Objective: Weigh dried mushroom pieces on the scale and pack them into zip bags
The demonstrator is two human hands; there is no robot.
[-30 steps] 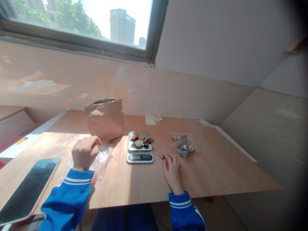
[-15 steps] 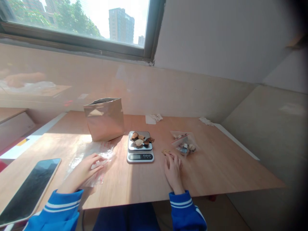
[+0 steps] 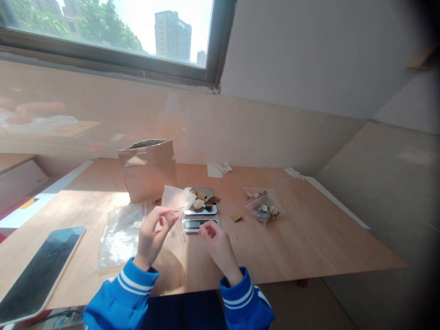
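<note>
My left hand (image 3: 153, 234) is raised above the wooden table (image 3: 309, 238) and pinches a small clear plastic bag (image 3: 176, 201) by its top edge. My right hand (image 3: 216, 243) hovers just right of it with curled fingers, close to the bag's lower part; whether it touches the bag is unclear. Behind the bag sits a small digital scale (image 3: 200, 215) with several dried slices (image 3: 204, 201) on its pan. One loose brown piece (image 3: 235, 217) lies on the table right of the scale.
A brown paper bag (image 3: 148, 170) stands open behind the scale. A pile of clear bags (image 3: 120, 233) lies at the left, a tablet (image 3: 37, 270) at the near left edge. Filled clear bags (image 3: 263, 206) lie at the right. Paper scraps (image 3: 218, 169) rest by the wall.
My left hand lifted one clear bag from the pile and brought it toward the middle. My right hand left the loose piece by the scale and moved left to the bag.
</note>
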